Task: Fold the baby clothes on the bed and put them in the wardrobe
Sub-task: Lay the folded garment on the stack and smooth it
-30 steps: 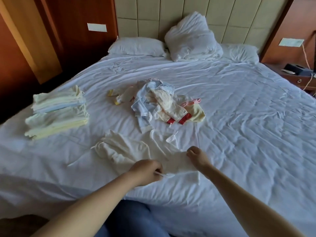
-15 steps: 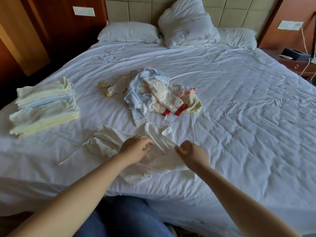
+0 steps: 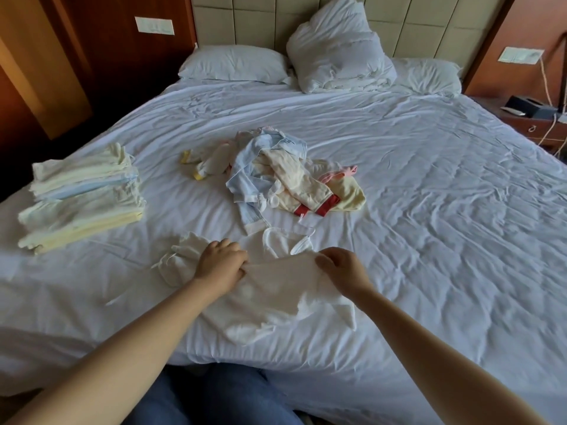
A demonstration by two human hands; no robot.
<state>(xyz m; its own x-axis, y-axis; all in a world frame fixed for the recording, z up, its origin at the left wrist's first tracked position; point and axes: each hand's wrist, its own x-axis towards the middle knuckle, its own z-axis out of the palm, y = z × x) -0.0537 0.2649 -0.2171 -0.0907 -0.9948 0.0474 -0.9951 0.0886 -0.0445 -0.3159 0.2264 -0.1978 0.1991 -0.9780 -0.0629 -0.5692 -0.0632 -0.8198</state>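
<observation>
Fold in progress on a thin white cotton baby garment with tie strings (image 3: 276, 289), which lies on the white-sheeted bed (image 3: 429, 210) just on the near side of the loose heap of unfolded pastel baby clothes (image 3: 276, 176).

Likely faults: the cloth is limp and white on white, so the doubled edge may slip askew or trap a wrinkle if the two hands pull unevenly. The loose strings left of the garment and towards the heap may stay outside the fold. A blue sleeve end of the heap lies close to the garment's far edge, and a wide sweep could drag it along. The squared stack of folded cream, yellow and blue clothes (image 3: 82, 191), well to the left of the heap, seems safe from disturbance.

Grip: the left hand (image 3: 221, 262) has its fingers curled and bunches the left end of the raised edge. The right hand (image 3: 340, 268) pinches the right end between thumb and curled fingers. Neither hand is spread flat.
</observation>
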